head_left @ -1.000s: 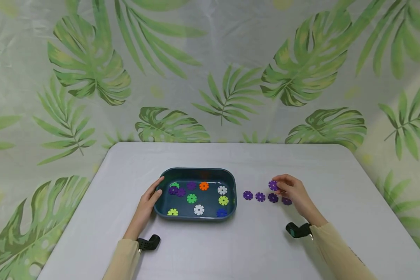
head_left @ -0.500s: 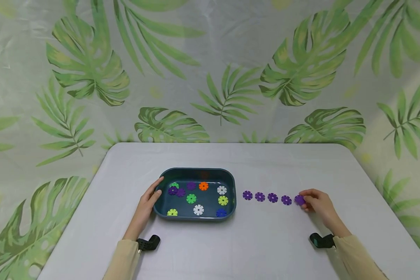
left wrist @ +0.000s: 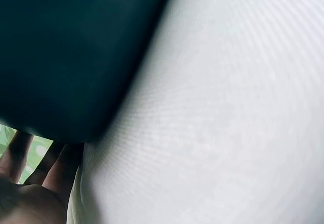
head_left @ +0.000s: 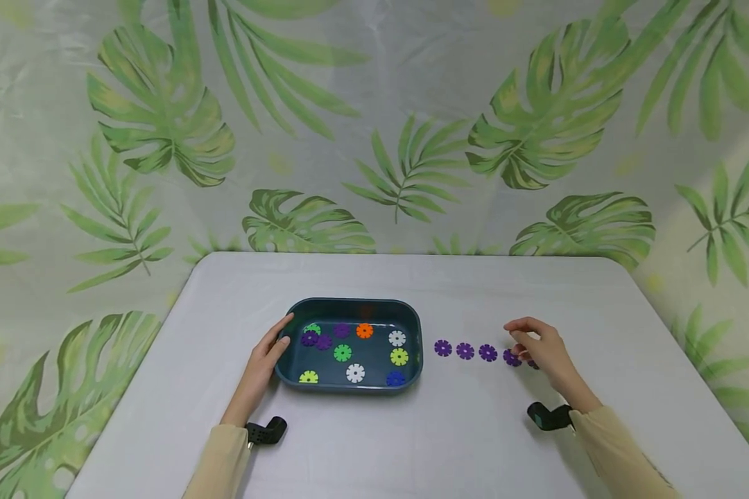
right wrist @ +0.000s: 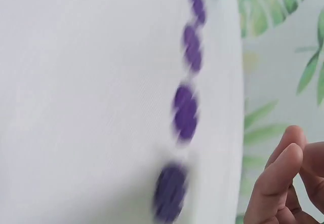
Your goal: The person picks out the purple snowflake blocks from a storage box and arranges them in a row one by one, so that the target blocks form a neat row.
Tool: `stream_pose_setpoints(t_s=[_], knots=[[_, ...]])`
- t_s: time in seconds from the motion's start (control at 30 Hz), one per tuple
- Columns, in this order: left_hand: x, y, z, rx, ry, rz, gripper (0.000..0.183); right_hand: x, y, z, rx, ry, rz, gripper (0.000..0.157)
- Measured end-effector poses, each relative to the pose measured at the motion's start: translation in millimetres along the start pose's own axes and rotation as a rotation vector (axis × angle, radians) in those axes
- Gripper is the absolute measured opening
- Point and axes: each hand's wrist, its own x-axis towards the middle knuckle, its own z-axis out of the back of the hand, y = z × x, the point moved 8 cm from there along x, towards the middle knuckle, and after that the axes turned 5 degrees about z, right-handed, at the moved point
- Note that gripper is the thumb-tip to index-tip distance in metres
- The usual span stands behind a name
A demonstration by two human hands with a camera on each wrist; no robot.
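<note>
My left hand (head_left: 265, 352) holds the left end of a dark teal tray (head_left: 349, 389), thumb at the rim and fingers along the outer wall. In the left wrist view, the fingers (left wrist: 61, 171) reach behind the tray's wall (left wrist: 66, 57). My right hand (head_left: 541, 352) hovers over the right end of a row of purple notched plastic discs (head_left: 488, 353), partly covering the last ones. Nothing sits between its loosely bent thumb and fingers, as the right wrist view shows beside the blurred row of discs (right wrist: 186, 112).
Inside the tray lie several loose notched discs: an orange disc (head_left: 365, 330), a blue disc (head_left: 396, 378), plus white, green, yellow and purple ones. A white cloth covers the table (head_left: 374, 443). Behind it hangs a leaf-patterned backdrop (head_left: 406, 138).
My right hand carried a purple disc rightward, set it at the row's right end and let go, then moved back left and up. The left hand and tray stayed put.
</note>
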Motion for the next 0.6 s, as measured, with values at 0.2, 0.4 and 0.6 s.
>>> stream_pose_setpoints(t_s=[0.2,0.4,0.6], knots=[[-3.9,-12.5,-2.6,-0.025,0.020,0.005,0.046,14.8,46.9,-49.8,0.145,0.115,0.044,0.028],[-10.3,-26.3,-4.7,-0.030,0.029,0.009,0.049,29.3,91.3,-108.7,0.224,0.266,0.077,0.027],[-4.6,-12.0,-2.0,-0.042,0.015,0.003,0.045,39.7,130.6,-166.5,0.231,0.402,0.112,0.025]])
